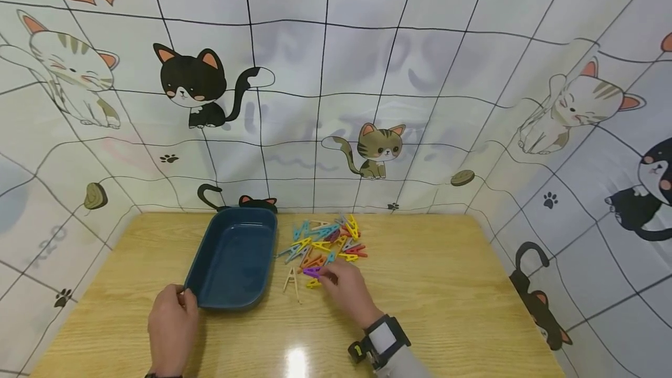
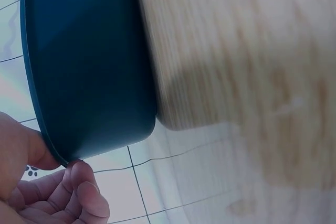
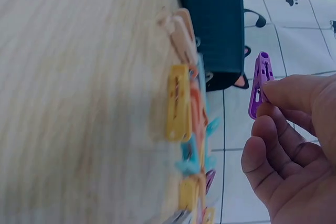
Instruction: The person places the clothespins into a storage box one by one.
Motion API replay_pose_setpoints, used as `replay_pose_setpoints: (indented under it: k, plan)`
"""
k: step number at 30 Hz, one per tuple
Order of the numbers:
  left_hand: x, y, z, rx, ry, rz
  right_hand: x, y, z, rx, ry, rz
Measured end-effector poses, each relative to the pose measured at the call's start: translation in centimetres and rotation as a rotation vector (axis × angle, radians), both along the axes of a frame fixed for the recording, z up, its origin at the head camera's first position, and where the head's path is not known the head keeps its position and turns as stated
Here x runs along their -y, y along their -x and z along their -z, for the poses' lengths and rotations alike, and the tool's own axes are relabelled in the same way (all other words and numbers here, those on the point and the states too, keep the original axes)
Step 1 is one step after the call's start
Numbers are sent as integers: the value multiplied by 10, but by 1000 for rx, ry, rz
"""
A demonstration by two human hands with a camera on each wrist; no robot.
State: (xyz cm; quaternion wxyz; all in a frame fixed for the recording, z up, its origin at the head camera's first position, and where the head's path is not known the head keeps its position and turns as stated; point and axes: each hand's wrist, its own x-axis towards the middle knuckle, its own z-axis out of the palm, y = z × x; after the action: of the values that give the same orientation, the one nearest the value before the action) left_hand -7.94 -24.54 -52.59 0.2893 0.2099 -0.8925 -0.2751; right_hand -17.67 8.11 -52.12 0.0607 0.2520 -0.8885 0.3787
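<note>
Head view. Left of centre in the frame, a blue tray (image 1: 231, 264) stands on the table (image 1: 430, 276), with no pegs inside. At its lower left corner, the left hand (image 1: 172, 326) grips the rim between thumb and fingers. Right of the tray lies a loose pile of coloured pegs (image 1: 321, 245). At the pile's lower edge, near the centre of the frame, the right hand (image 1: 347, 291) pinches a purple peg (image 1: 312, 272); a cream peg (image 1: 293, 273) lies between it and the tray, and a yellow peg (image 1: 314, 284) just below it in the frame. The hands are well apart.

Left wrist view. The thumb, at lower left, lies against the rim, with curled fingers on the other side.

Right wrist view. At right of centre, thumb and finger clamp the purple peg, which shows apart from the pegs and table. The tray occupies the upper centre.

The step in hand appears to be lifting one peg from the pile while the tray is steadied. The next move probably calls for a firm pinch and, if the tray is the destination, a path over its wall.
</note>
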Motion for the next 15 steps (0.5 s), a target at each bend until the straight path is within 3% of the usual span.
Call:
replay_pose_setpoints:
  k: [15]
  plan:
    - [0,0,-1,8,-17,7,43,4,-22,-59,73,-111]
